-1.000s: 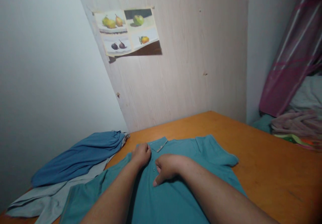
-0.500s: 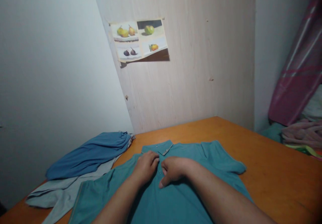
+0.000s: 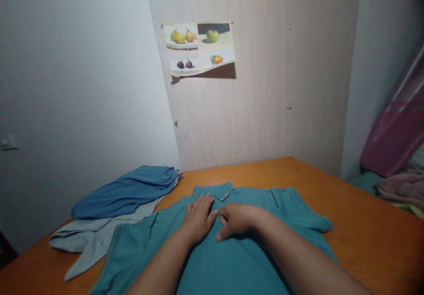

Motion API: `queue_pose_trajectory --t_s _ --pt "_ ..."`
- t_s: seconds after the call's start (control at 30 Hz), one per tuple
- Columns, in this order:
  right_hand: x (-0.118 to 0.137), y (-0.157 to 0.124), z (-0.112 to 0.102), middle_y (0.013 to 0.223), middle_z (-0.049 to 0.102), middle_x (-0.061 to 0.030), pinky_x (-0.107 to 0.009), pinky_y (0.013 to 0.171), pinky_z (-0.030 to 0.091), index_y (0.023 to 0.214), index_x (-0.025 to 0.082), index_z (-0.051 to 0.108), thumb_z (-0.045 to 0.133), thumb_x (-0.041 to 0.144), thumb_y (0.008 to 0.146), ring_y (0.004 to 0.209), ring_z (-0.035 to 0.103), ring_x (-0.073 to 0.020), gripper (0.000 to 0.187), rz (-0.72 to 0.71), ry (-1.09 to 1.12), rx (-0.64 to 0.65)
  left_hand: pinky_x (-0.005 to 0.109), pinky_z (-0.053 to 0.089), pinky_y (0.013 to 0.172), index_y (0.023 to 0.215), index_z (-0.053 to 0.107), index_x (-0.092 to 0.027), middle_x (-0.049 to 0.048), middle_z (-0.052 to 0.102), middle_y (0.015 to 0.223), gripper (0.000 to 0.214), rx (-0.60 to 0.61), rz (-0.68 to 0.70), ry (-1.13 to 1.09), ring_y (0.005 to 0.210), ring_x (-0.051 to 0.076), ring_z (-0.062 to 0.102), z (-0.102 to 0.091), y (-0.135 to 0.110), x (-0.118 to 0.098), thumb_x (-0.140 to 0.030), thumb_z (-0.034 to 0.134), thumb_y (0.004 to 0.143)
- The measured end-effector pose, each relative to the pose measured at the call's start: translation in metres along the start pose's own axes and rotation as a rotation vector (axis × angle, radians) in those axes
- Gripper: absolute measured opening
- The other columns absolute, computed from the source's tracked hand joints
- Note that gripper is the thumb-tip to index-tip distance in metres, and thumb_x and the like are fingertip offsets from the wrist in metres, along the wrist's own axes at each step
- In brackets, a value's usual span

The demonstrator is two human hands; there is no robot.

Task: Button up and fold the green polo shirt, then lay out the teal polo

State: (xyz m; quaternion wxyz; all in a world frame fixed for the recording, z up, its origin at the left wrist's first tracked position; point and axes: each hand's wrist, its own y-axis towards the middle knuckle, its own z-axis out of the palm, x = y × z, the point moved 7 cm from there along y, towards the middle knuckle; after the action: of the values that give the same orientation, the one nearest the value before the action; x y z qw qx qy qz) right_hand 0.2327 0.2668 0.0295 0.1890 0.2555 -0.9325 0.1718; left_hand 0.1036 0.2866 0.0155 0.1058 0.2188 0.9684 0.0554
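A teal short-sleeved collared shirt [image 3: 228, 264] lies spread face up, its collar at the far end. My left hand [image 3: 199, 217] rests flat on the chest just below the collar, fingers stretched out and thumb beside the button placket. On the other side of the placket, my right hand [image 3: 236, 220] is curled against the cloth. Its bent fingers close on the shirt by the placket, and its thumb points down and left. The fingertips are partly hidden. Small buttons show between the two hands.
An orange-brown table [image 3: 361, 228] carries the shirt. Left of it lie a blue garment [image 3: 129, 193] and a light grey garment [image 3: 89, 237] in a loose pile. A fruit picture sheet [image 3: 199, 47] hangs on the back panel. At far right stands a pink plastic-covered item [image 3: 394, 145] near a pinkish cloth [image 3: 402, 189].
The view has turned slightly left, so everything sits further right. My left hand's fingers have spread flatter on the shirt, its thumb now nearer my right hand. My right hand keeps its curled pose.
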Motion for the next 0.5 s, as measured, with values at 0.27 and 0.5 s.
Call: queue_pose_trajectory --t_s 0.27,0.5 --pt "-0.002 0.0 0.002 0.067 0.057 0.004 -0.025 0.056 0.035 0.082 0.021 0.066 0.077 0.055 0.07 0.064 0.051 -0.015 0.037 -0.022 0.007 0.004 0.056 0.015 0.124 0.159 0.032 -0.019 0.0107 0.023 0.167 0.073 0.149 -0.008 -0.021 0.155 0.028 0.019 0.008 -0.002 -0.001 -0.061 0.024 0.1" --pt "-0.009 0.0 0.003 0.067 0.059 0.0048 -0.024 0.055 0.035 0.082 0.021 0.065 0.08 0.055 0.066 0.064 0.053 -0.0142 0.041 0.035 0.056 0.004 0.053 0.02 0.124 0.151 0.044 -0.014 0.0164 0.03 0.165 0.073 -0.045 -0.132 -0.003 0.154 0.031 0.024 -0.006 -0.001 0.022 -0.062 0.024 0.1"
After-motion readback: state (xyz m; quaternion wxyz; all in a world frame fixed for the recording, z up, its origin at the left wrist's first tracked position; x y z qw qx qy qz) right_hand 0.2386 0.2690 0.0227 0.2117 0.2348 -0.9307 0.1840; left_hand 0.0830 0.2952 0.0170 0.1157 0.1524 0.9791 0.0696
